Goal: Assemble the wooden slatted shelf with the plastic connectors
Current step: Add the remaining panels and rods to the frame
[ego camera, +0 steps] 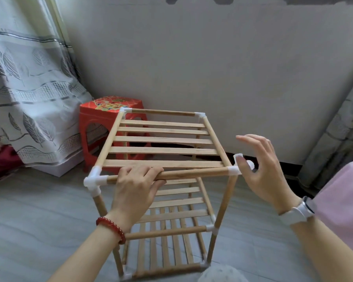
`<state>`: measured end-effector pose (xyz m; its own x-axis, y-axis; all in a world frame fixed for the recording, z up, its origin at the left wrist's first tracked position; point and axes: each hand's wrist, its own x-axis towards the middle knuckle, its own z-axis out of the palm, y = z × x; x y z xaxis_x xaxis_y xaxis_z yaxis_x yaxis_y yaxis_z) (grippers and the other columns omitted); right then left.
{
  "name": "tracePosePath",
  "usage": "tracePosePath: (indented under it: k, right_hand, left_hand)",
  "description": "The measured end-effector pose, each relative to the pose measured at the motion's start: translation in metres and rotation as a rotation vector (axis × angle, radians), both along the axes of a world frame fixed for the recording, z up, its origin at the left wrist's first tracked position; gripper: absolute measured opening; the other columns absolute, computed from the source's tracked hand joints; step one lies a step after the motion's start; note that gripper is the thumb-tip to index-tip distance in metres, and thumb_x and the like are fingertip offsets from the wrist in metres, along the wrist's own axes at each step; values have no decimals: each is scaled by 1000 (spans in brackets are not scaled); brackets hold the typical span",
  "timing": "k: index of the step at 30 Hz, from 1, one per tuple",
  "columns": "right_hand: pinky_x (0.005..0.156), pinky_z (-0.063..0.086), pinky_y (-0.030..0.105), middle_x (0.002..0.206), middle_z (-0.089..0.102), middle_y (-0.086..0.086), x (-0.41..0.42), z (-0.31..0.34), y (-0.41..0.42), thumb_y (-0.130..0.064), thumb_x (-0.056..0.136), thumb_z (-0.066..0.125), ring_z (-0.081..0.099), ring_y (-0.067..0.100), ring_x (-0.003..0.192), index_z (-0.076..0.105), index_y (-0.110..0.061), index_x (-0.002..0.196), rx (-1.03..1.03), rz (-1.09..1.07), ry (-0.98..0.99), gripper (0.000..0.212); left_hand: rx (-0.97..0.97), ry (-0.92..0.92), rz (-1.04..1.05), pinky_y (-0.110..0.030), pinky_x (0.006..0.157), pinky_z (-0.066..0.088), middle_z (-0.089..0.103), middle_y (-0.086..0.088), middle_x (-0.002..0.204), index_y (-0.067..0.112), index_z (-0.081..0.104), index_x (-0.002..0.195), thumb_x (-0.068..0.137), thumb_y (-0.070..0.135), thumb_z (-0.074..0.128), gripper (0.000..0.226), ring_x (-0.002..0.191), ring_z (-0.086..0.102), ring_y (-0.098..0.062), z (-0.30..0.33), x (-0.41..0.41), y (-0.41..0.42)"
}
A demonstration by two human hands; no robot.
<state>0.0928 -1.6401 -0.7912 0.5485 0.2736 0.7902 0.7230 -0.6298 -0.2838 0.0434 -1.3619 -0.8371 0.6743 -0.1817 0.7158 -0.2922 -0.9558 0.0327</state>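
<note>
Gripping the front rail, left hand point(137, 186) steadies the upright three-tier slatted shelf point(163, 151); right hand point(261, 169) spread beside its corner connector point(235, 168).

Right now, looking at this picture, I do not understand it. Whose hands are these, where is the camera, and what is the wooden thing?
There is one picture, taken by a camera worn on a person's head, looking down at their two hands. The wooden thing is a slatted shelf standing on the grey floor, its rods joined by white plastic connectors. The left hand grips the top front rod. The right hand is open, its fingers touching the near right corner connector, holding nothing. Behind stand a red stool, a curtain and a wall.
</note>
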Motion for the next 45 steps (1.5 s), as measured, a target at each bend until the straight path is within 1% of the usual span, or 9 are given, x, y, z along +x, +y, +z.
tracePosePath:
  k: [4,8,11,16,28,31,35,41,45]
  right_hand:
    - [83,44,11,117,53,-12,-7,-6,-23,-66,78,48,54,1,102,47,-31,120,169,219,529,55]
    - [71,49,21,102,61,0,2,-7,-18,-85,67,44,59,10,82,56,-26,115,450,315,705,77]
    - [65,53,26,96,62,8,9,8,-6,-60,85,41,61,15,68,57,-12,113,825,496,1023,58]
    - [55,41,19,71,48,2,16,23,8,-14,85,54,42,10,56,55,-5,94,1019,484,1347,13]
    - [44,39,21,47,39,-1,16,33,16,0,87,31,39,17,52,50,-6,75,958,480,1076,23]
    - [63,44,23,63,53,-2,15,17,15,-22,87,38,49,15,67,58,-10,74,824,455,771,26]
    - [66,41,11,86,57,3,8,-22,-2,-65,89,36,52,5,72,54,-15,97,389,334,343,53]
    - [65,50,21,82,65,-1,16,-9,-16,-40,93,45,64,14,74,57,-20,105,258,200,593,26]
    - [53,51,30,78,59,17,20,4,-6,-21,102,34,61,15,53,61,-7,92,531,184,787,33]
  left_hand:
    - [-26,0,-1,-29,70,31,65,7,81,20,66,99,86,36,50,26,72,60,-16,1,1,0]
    - [-24,28,-15,-29,67,34,64,5,78,19,65,96,85,37,43,31,69,60,-17,4,-2,-3]
    - [-34,40,-34,-27,62,36,61,6,72,17,64,88,86,44,41,35,61,57,-14,9,-3,-8]
    - [75,45,-65,-17,42,30,53,9,55,18,60,74,90,57,31,51,42,46,-8,23,3,-28]
    - [54,105,-138,-4,39,8,28,16,43,24,54,59,90,68,22,63,35,21,2,37,16,-42]
    - [44,162,-143,-8,30,7,15,18,42,33,55,64,87,71,23,55,30,16,4,41,18,-40]
    - [111,445,-82,-13,39,32,44,14,54,42,49,82,70,75,17,47,47,44,1,54,17,-44]
    - [-47,825,-122,-13,43,31,48,10,55,24,57,67,69,75,35,56,45,40,-2,58,35,-44]
    - [-141,705,-171,-17,47,32,46,7,51,18,58,64,65,77,35,64,45,40,-5,59,33,-41]
